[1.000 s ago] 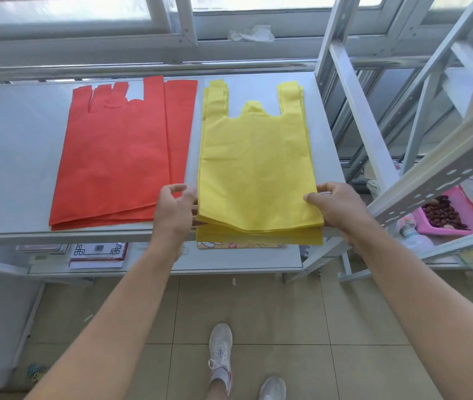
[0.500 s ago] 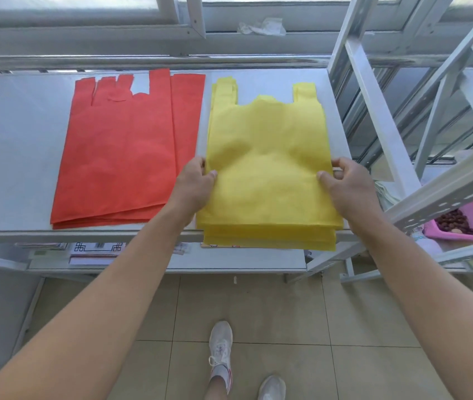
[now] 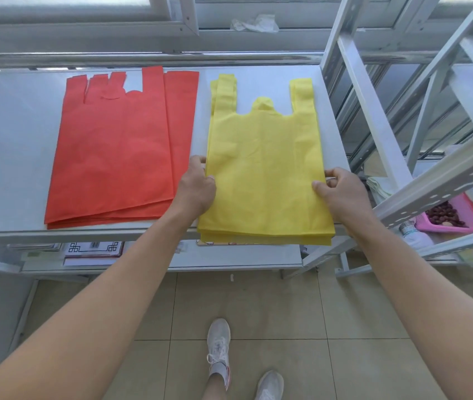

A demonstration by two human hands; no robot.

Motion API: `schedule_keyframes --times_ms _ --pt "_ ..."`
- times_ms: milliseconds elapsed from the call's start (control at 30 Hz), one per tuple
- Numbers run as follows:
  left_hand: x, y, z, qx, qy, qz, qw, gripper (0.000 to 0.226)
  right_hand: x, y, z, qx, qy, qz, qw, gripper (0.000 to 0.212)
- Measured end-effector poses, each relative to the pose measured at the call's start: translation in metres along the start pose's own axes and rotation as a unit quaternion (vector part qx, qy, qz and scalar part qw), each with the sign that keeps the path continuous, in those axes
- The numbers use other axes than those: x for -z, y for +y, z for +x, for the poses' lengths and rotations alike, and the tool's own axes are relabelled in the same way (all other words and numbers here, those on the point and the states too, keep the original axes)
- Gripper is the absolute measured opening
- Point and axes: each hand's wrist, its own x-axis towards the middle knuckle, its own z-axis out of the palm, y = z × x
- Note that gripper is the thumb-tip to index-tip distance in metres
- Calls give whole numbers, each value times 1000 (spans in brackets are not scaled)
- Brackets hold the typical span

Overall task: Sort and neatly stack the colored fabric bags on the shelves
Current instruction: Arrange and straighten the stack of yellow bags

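Yellow fabric bag stack (image 3: 264, 168) on white shelf (image 3: 12, 140): left grip (image 3: 197, 186) pinches one edge, right grip (image 3: 342, 192) other. Red fabric bag stack (image 3: 114, 154) just beside left grip.

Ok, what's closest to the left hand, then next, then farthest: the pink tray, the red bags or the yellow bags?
1. yellow bags, held by the left hand at their left edge.
2. red bags, just left of that hand.
3. pink tray, far right and lower down.

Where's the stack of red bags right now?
In the head view the red bag stack lies flat on the white shelf, left of the yellow stack, with the left hand at its right edge.
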Motion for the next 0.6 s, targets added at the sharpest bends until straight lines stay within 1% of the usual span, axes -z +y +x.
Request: schedule_keyframes --times_ms 100,167,200,233,267,300,333,367,400,433,467,533,600 --pt "-4 -8 -8 -49 70 11 996 55 1 0 -2 39 4 -70 997 34" --pt "-8 -14 -18 -102 102 55 988 56 2 4 -6 60 3 -96 994 50" --pt "-9 -17 -23 -145 107 93 979 53 3 6 -9 70 -1 -112 991 59" --pt "-10 -19 -30 -203 96 131 966 46 5 8 -13 83 -4 -139 987 65" --pt "-11 -20 -36 -267 65 159 948 37 6 10 -18 102 -3 -181 978 67" --pt "-12 -20 -43 -322 18 179 929 30 6 12 -24 132 7 -227 965 66" --pt "-14 -21 -50 -359 -33 205 910 29 7 14 -31 174 18 -262 949 62" --pt "-16 -22 -57 -379 -71 237 892 34 8 16 -37 222 18 -281 934 56" --pt "-18 -24 -62 -387 -88 269 877 40 9 18 -42 265 2 -288 920 50" --pt "-20 -25 -64 -394 -86 293 867 44 9 22 -46 298 -25 -292 909 46" --pt "-21 -26 -65 -401 -76 308 860 45 8 26 -50 315 -56 -298 899 46" --pt "-22 -24 -63 -414 -59 330 846 43 6 33 -55 319 -105 -311 889 53" --pt "-21 -22 -60 -424 -56 338 838 40 6 36 -57 317 -111 -313 889 56"
